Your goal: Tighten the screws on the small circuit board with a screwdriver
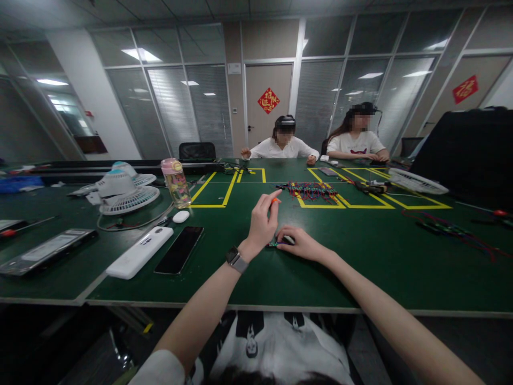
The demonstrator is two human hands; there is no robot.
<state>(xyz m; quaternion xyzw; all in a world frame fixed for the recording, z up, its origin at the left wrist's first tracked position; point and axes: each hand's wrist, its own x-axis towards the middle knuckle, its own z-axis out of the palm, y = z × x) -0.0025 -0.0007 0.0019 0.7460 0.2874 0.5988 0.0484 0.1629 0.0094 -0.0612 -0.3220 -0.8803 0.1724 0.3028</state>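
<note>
Near the middle of the front edge of the table [360, 272], I see a small green circuit board [272, 245], partly hidden by the right hand [298, 244]; that hand's curled thumb and fingers touch it, though I cannot tell whether they grip it. Just beside, I see the left hand [262, 222] held up, thumb and fingers closed on a small orange piece [274, 200]. Toward the far edge lies a heap of wires [312, 192]; toward the left edge, a black phone [180, 250]
</note>
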